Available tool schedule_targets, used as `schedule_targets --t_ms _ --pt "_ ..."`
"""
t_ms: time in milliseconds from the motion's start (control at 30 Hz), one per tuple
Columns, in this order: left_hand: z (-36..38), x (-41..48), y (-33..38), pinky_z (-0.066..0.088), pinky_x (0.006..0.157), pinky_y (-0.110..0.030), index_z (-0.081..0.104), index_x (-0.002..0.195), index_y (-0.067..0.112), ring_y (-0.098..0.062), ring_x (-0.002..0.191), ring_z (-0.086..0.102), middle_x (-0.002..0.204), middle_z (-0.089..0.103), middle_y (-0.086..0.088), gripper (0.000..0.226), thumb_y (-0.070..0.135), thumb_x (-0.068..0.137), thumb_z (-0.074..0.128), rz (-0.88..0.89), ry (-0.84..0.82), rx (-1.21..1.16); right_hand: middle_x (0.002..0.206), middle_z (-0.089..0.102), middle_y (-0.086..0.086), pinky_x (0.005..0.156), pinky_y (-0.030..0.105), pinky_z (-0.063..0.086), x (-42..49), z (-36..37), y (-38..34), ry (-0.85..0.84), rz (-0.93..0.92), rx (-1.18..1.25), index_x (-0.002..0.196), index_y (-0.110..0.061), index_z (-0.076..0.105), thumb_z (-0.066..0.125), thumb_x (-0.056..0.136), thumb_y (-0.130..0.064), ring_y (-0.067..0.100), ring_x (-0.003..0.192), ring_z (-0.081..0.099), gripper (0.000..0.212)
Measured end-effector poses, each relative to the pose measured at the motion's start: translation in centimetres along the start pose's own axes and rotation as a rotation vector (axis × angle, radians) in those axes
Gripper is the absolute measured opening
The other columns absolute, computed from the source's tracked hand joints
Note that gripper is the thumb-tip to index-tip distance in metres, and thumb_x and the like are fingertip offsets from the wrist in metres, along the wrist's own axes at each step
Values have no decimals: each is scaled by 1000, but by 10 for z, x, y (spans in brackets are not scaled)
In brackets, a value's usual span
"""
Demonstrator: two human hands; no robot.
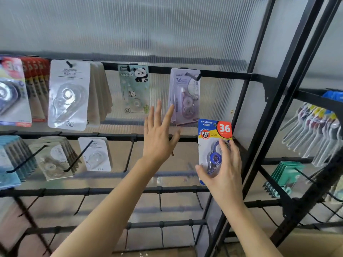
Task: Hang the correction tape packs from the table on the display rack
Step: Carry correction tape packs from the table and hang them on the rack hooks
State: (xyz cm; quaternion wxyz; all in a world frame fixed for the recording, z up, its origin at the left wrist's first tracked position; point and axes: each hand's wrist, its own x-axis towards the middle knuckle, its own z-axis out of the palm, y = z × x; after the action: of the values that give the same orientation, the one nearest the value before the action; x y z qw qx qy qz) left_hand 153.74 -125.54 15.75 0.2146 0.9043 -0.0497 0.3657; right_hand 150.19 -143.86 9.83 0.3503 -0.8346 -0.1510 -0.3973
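Right hand (pixel 223 170) grips blue pack (pixel 213 135) just below purple packs (pixel 185 95); left hand (pixel 159 135) spread before black rail (pixel 118 136).

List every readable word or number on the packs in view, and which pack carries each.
"JINUO", "36", "PET", "SUPER VALUE": blue pack in the right hand.
"PANDA": green panda pack.
"36": purple pack.
"JINUO", "36": upper white pack.
"36": lower white pack.
Other print is too blurred.

One left hand (pixel 159 134), one right hand (pixel 224 169), one blue correction tape pack (pixel 213 135), one panda pack (pixel 134 89).
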Motion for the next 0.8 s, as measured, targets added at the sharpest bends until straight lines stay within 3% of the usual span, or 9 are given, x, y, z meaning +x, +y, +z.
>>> schedule_targets --t_ms 133,333,500,633,800 --pt "-29 -51 -50 8 115 -47 24 149 27 -29 145 2 159 12 -10 64 42 90 43 -40 45 41 148 27 11 90 54 52 -22 29 -29 -61 -23 96 141 -23 27 57 76 -59 31 136 33 80" --pt "-79 -102 -126 13 114 -50 38 144 15 -33 144 13 154 26 -14 56 27 91 55 -157 34 155 147 26 8 91 54 51 -69 77 -84 -143 -66 166 140 -22 28 60 77 -52 34 135 35 77" --pt "-107 -107 -178 29 105 -53 47 138 12 -35 134 34 144 44 -14 56 37 88 40 -176 -14 271 147 29 15 95 56 46 -117 109 -116 -188 -74 119 139 -14 36 63 76 -44 32 137 30 75" --pt "-100 -99 -194 28 107 -53 48 137 11 -37 133 37 141 47 -15 57 32 85 50 -107 -96 261 146 30 17 100 49 44 -144 124 -132 -159 -64 3 139 -12 37 55 84 -49 34 135 33 69" --pt "-87 -83 -200 18 113 -47 49 137 13 -31 139 32 145 44 -11 47 24 93 56 -90 -153 205 147 29 18 100 49 37 -158 134 -136 -143 -26 -97 144 -18 28 53 84 -52 37 133 32 73"
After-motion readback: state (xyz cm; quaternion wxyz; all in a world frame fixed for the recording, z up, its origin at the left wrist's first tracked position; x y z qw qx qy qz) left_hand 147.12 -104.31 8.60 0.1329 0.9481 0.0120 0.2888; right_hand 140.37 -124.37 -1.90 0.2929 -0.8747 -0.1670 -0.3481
